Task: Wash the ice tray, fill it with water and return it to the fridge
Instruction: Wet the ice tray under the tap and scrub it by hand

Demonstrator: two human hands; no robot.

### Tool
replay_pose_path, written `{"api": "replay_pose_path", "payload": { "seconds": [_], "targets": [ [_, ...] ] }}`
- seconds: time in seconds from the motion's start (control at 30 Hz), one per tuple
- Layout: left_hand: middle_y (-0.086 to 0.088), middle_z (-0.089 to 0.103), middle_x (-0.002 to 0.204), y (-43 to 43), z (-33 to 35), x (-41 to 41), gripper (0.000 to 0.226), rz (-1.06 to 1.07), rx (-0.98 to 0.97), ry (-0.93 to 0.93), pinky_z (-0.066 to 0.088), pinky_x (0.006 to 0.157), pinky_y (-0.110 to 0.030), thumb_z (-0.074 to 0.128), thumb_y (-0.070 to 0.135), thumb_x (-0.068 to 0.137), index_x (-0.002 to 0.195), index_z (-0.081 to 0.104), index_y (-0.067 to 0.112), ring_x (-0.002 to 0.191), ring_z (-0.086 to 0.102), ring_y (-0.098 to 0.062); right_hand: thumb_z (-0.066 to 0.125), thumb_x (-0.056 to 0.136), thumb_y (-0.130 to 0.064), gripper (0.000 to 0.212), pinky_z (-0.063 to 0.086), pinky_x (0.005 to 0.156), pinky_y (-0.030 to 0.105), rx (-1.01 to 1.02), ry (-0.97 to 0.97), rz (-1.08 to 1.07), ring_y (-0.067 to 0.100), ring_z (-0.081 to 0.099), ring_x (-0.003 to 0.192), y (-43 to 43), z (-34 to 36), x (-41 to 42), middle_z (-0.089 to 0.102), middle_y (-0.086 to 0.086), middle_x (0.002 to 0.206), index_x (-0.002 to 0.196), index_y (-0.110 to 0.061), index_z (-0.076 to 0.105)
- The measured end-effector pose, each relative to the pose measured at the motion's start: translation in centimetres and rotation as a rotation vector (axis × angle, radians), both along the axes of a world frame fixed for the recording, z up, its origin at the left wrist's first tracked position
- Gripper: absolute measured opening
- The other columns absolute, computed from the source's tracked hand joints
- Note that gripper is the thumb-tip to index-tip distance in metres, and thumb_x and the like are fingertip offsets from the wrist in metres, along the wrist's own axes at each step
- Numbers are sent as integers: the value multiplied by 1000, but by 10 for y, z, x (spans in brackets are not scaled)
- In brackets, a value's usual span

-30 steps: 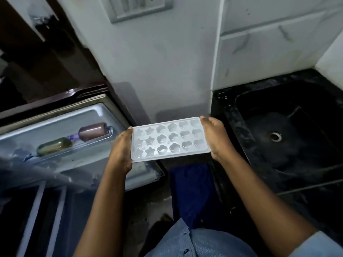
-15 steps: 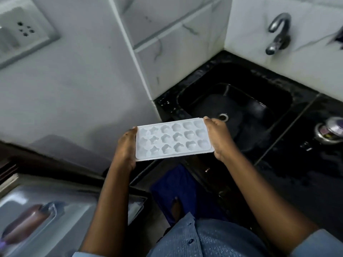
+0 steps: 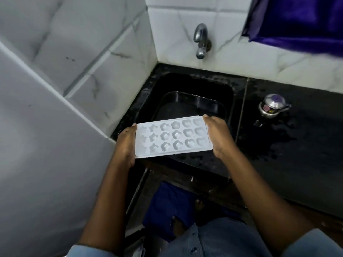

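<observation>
Ice tray [image 3: 173, 139] held over the near edge of the sink [image 3: 194, 84], tap [image 3: 200, 41] dead ahead

The left hand [image 3: 126, 145] grips the tray's left short end, with the fingers tucked underneath where I can't see them. The tray sits level between the two hands, cups facing up and long side running left to right, just over the front edge of the black sink. The right hand [image 3: 219, 138] holds the right short end the same way, so neither hand is free. The tap is on the far wall, past the tray and well apart from it, a bit toward the right-hand end. My guess is the right hand is the closer one for turning it, while the left carries the tray forward under the spout. I can't tell if the cups are wet or dry.
</observation>
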State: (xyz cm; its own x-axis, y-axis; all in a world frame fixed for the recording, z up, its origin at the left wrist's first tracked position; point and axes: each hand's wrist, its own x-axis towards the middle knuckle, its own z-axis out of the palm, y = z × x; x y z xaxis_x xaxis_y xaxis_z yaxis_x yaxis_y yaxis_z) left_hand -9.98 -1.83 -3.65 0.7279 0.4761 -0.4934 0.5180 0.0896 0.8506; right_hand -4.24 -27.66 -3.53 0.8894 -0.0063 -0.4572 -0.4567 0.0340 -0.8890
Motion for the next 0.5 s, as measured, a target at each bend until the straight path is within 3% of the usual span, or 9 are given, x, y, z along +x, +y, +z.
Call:
{"api": "replay_pose_path", "payload": {
  "seconds": [0.13, 0.23, 0.3, 0.43, 0.5],
  "targets": [
    [-15, 80, 104, -12, 0, 36, 42, -40, -43, 12, 65, 67, -46, 56, 45, 105, 116, 75, 10, 90, 79, -38, 59, 104, -38, 45, 60, 83, 64, 25, -3, -85, 40, 75, 98, -15, -5, 17, 76, 19, 106, 110, 7, 62],
    [-16, 80, 106, -22, -1, 62, 44, -60, -44, 12, 63, 83, -60, 56, 46, 105, 117, 75, 9, 94, 78, -40, 61, 102, -40, 47, 56, 82, 70, 31, 13, -113, 43, 75, 95, -28, -12, 34, 75, 18, 98, 105, 7, 60],
    [-16, 80, 105, -30, -2, 77, 42, -80, -50, 12, 63, 84, -58, 57, 45, 106, 116, 76, 8, 93, 78, -39, 62, 101, -41, 45, 57, 82, 70, 45, 27, -143, 38, 75, 91, -35, -17, 45, 74, 23, 101, 101, 4, 61],
    [-9, 82, 89, -43, -1, 107, 36, -97, -14, 27, 62, 59, -36, 61, 42, 104, 103, 79, 11, 77, 79, -30, 64, 99, -39, 30, 60, 82, 66, 84, 29, -192, 40, 76, 92, -46, -24, 66, 76, 21, 101, 91, -10, 67],
    [-7, 82, 86, -47, 2, 120, 35, -106, -10, 21, 60, 59, -34, 63, 43, 102, 101, 79, 12, 74, 79, -28, 64, 99, -36, 29, 60, 81, 66, 101, 26, -218, 42, 76, 94, -52, -25, 76, 76, 23, 103, 91, -9, 68]
  ]
}}
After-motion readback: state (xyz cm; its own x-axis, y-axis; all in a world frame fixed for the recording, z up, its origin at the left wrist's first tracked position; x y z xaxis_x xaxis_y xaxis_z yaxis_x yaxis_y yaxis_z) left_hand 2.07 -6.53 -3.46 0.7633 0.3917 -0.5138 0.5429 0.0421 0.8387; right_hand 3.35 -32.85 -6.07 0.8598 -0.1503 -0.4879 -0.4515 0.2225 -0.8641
